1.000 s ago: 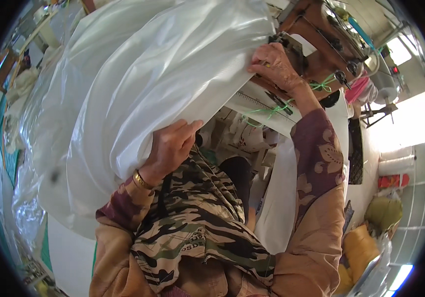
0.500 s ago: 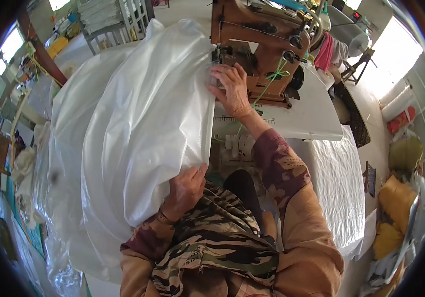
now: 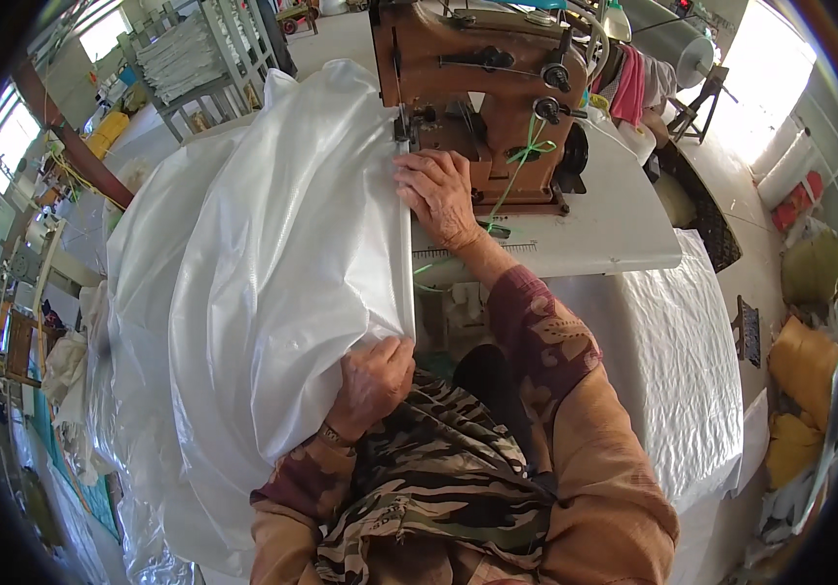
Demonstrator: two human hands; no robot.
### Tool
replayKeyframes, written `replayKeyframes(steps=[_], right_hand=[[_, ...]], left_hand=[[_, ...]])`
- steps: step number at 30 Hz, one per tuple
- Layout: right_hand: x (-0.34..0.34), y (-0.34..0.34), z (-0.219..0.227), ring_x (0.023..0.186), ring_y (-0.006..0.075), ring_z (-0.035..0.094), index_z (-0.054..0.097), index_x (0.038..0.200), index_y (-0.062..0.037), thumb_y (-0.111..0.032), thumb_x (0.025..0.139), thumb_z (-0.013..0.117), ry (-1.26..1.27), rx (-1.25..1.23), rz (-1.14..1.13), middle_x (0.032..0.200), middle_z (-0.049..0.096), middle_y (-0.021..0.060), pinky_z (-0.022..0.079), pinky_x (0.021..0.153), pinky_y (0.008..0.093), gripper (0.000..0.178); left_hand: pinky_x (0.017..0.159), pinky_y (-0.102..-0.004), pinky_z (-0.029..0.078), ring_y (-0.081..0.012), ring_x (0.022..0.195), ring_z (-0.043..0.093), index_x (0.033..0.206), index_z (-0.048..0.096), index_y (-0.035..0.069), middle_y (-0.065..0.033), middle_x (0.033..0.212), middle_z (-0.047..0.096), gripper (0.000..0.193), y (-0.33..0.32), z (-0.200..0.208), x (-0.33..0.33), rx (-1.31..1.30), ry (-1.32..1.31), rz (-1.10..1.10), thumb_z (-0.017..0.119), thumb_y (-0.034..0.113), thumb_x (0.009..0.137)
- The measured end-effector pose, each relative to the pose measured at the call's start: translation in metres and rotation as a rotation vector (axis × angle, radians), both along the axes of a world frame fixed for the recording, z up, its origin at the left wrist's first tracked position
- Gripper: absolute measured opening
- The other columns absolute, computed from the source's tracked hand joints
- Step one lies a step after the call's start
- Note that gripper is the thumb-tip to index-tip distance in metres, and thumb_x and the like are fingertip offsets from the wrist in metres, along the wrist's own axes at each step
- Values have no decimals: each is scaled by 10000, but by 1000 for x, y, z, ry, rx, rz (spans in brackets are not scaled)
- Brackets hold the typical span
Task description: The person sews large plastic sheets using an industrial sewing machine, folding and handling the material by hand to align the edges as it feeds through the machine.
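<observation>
A large, glossy white plastic sheet (image 3: 253,234) lies in loose folds on the left and runs up to the needle area of a brown sewing machine (image 3: 497,63). Its straight right edge looks folded over. Low on that edge, near my lap, my left hand (image 3: 372,385) is closed on the sheet in a bunched grip. My right hand (image 3: 441,198) lies just on the near side of the needle, its fingers bent over the same edge and its thumb partly tucked below. A green string (image 3: 533,146) is tied in a bow on the machine.
The pale machine table (image 3: 623,219) carries a ruler strip along its near side. White woven material (image 3: 682,361) is stacked to the right below it. A grey rack (image 3: 214,83) with white sheets stands at the far left. Yellow bundles (image 3: 804,370) lie at the right.
The view has shifted, so the machine sits a little further left and lower. My right hand is slightly farther back from the needle, and its fingers are more bent. My left hand still grips the sheet.
</observation>
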State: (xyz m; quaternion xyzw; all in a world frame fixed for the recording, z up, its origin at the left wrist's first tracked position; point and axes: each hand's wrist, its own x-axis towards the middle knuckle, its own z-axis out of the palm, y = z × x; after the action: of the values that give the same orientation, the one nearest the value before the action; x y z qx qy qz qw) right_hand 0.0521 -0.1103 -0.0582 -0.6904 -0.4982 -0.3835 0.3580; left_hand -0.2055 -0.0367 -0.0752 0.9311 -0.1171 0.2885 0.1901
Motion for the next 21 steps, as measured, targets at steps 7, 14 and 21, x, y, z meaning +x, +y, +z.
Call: replayKeyframes(steps=[7, 14, 21], right_hand=[[1, 2, 0, 1116, 224, 543, 663, 1001, -126, -216, 884, 623, 9, 49, -4, 1179, 633, -32, 351, 970, 431, 153], [2, 1, -1, 1097, 224, 548, 649, 1000, -128, -220, 845, 682, -8, 38, 0, 1158, 638, -25, 367, 972, 441, 183], [1, 3, -1, 1088, 221, 555, 654, 989, -125, -207, 880, 631, 19, 65, -3, 1151, 652, -29, 358, 958, 422, 138]], left_hand=[[524, -359, 459, -252, 602, 586, 942, 634, 19, -72, 744, 556, 153, -6, 12, 19, 103, 35, 5, 621, 46, 792], [548, -373, 498, -258, 628, 603, 837, 568, 45, -76, 721, 508, 46, 2, 19, 43, 288, 30, 71, 611, 49, 820], [598, -296, 503, -159, 730, 634, 986, 622, 51, -21, 834, 554, 181, 12, 29, 60, 535, -9, 209, 607, 113, 817]])
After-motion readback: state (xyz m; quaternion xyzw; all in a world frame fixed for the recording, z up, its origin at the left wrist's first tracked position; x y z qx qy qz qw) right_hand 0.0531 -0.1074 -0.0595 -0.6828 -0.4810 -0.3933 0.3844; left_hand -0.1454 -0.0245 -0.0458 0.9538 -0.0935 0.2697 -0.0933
